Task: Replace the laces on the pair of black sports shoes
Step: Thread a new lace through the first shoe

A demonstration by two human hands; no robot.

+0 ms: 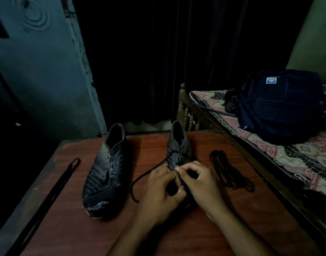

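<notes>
The right shoe (178, 150) lies heel away from the person, toe toward them, its long axis running near to far on the surface (151, 145); its lace (149, 174) trails left from the eyelets to a loose end beside the left hand (158, 193). Both hands meet over the toe end; the right hand (201, 183) has fingers (186, 168) curled, seemingly pinching the lace; the left likewise, grip unclear in the dim light. The unlaced left shoe (104, 174) stands apart; a bundled lace (230, 172) lies right, a flat lace (66, 174) far left. A bed (269, 148) carries a backpack (280, 106).
</notes>
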